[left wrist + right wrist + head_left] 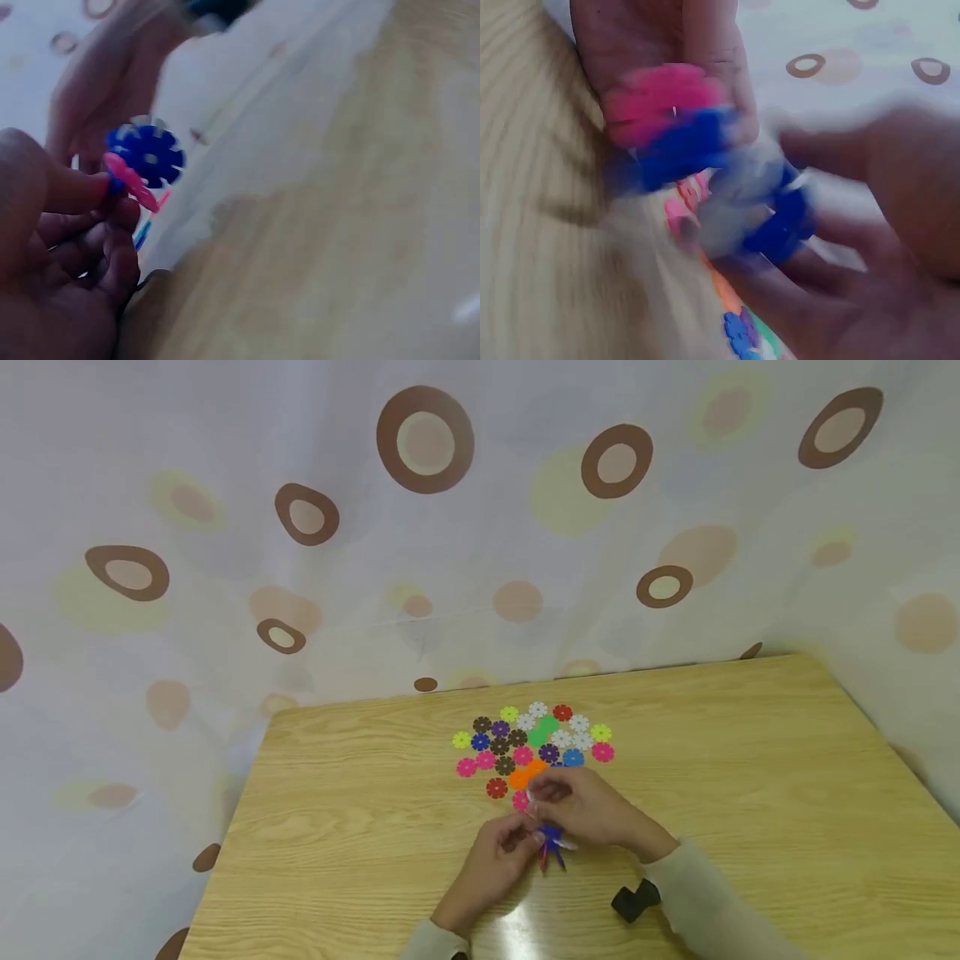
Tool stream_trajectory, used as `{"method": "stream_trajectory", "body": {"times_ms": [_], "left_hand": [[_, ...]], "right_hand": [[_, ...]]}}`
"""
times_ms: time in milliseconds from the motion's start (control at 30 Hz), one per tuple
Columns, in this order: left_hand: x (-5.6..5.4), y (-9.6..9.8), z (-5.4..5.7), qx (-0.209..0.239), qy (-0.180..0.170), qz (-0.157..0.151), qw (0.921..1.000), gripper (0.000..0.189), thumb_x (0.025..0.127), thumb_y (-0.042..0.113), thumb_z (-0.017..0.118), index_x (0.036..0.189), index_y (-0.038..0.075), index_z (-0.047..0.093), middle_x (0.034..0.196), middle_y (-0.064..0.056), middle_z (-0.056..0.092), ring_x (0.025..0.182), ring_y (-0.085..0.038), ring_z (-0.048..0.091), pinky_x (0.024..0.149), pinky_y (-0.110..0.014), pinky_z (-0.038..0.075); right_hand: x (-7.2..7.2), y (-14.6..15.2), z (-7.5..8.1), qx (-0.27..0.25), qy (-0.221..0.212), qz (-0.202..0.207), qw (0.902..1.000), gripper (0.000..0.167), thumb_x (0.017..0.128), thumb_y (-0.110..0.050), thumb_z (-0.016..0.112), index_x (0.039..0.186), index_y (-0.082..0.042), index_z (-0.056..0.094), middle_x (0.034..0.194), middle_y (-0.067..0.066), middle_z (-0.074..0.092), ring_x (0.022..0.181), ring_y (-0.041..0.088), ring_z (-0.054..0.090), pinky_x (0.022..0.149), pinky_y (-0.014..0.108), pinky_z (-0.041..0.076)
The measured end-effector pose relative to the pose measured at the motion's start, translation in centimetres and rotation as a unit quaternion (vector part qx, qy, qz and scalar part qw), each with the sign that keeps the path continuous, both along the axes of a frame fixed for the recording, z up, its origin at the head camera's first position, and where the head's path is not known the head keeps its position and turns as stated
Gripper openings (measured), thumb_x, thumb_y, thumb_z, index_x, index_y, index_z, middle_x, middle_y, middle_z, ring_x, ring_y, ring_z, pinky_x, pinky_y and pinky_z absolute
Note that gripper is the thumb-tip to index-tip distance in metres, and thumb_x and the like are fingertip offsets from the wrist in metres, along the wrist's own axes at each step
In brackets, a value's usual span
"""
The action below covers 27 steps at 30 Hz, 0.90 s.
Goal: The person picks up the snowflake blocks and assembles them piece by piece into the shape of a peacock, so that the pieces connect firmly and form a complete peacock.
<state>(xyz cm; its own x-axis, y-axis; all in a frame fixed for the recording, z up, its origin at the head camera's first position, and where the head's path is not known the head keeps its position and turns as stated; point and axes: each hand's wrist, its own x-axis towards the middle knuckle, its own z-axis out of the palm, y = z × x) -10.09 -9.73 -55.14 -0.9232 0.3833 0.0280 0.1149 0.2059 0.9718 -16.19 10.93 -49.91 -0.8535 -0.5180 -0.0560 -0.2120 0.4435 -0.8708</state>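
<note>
Low over the table, my left hand (pixel 489 863) pinches a small cluster of joined snowflake discs (pixel 552 835) between thumb and fingertips. A pink disc (pixel 133 182) sits by the thumb in the left wrist view, with a blue disc (pixel 154 156) just beyond it. My right hand (pixel 588 807) is close above and to the right, its thumb and fingers curled around a white disc (pixel 739 199), blurred in the right wrist view. Another blue disc (pixel 789 221) shows against the right fingers. Fingers hide part of the cluster.
Loose notched discs in many colours lie spread beyond the hands, among them a red disc (pixel 497 788), an orange disc (pixel 519 779) and a yellow disc (pixel 601 732). They rest on a wood-grain table (pixel 337 827). Behind hangs a patterned curtain (pixel 480 543).
</note>
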Motion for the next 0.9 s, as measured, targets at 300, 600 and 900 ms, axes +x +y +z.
{"method": "stream_trajectory", "body": {"times_ms": [300, 600, 900], "left_hand": [[0.7, 0.6, -0.4, -0.011, -0.006, 0.033, 0.9994, 0.014, 0.106, 0.012, 0.066, 0.1, 0.002, 0.074, 0.095, -0.021, 0.076, 0.078, 0.001, 0.06, 0.077, -0.016, 0.051], [0.5, 0.8, -0.2, 0.019, -0.018, 0.061, 0.9978, 0.015, 0.108, 0.01, 0.064, 0.101, -0.002, 0.071, 0.098, -0.025, 0.074, 0.077, 0.001, 0.061, 0.075, -0.015, 0.05], [0.6, 0.9, -0.3, 0.02, -0.021, 0.068, 0.9972, 0.016, 0.108, 0.01, 0.064, 0.1, -0.001, 0.071, 0.096, -0.025, 0.073, 0.074, -0.001, 0.059, 0.071, -0.015, 0.048]], "right_hand": [[-0.5, 1.8, 1.5, -0.028, -0.055, 0.027, 0.9977, 0.032, 0.103, -0.024, 0.078, 0.124, 0.0, 0.071, 0.112, 0.007, 0.079, 0.106, 0.018, 0.075, 0.095, 0.034, 0.064], [0.3, 1.8, 0.4, -0.069, -0.086, 0.03, 0.9934, 0.03, 0.1, -0.018, 0.08, 0.119, 0.003, 0.071, 0.108, 0.011, 0.08, 0.102, 0.022, 0.076, 0.09, 0.022, 0.063], [0.1, 2.0, 0.3, -0.061, -0.084, 0.039, 0.9938, 0.03, 0.1, -0.018, 0.08, 0.119, 0.005, 0.071, 0.109, 0.011, 0.081, 0.102, 0.022, 0.077, 0.091, 0.019, 0.062]]}}
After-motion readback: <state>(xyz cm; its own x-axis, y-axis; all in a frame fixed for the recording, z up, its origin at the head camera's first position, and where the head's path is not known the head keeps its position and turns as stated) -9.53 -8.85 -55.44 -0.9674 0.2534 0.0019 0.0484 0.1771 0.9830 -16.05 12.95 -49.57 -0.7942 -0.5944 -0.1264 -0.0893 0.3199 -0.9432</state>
